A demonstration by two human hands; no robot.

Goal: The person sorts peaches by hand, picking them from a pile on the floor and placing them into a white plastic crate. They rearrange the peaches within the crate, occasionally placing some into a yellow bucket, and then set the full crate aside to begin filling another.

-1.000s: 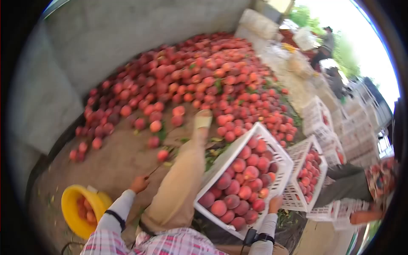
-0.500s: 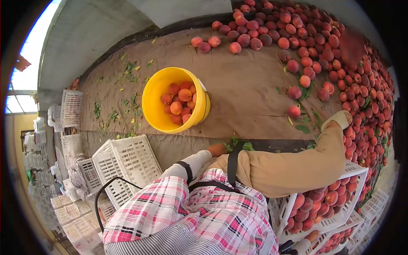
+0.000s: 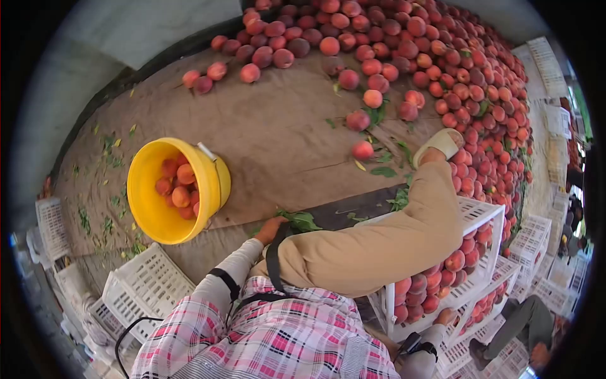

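Note:
My left hand [image 3: 270, 229] is beside my thigh, next to the black strap around it and some green leaves [image 3: 300, 220]; its fingertips are hidden behind the leg. At the lower right my right hand [image 3: 447, 316] is against a white plastic crate [image 3: 459, 319] of peaches, its finger shape too small to make out. A yellow bucket [image 3: 218, 183] with several peaches [image 3: 180, 196] inside stands on the brown ground cloth, ahead and to the left of my left hand. My outstretched leg [image 3: 372, 252] passes over another crate [image 3: 499, 237] filled with peaches.
A large heap of peaches [image 3: 404, 47] spreads across the back and right, with loose ones near my foot [image 3: 440, 146]. White crates [image 3: 148, 284] stand at the left; more crates [image 3: 530, 239] are at the right. Another person's leg [image 3: 517, 325] shows at the lower right.
My view has turned to the right, so the bucket appears farther left and lower. Another person's leg has come into view. My hands keep about the same places beside my body.

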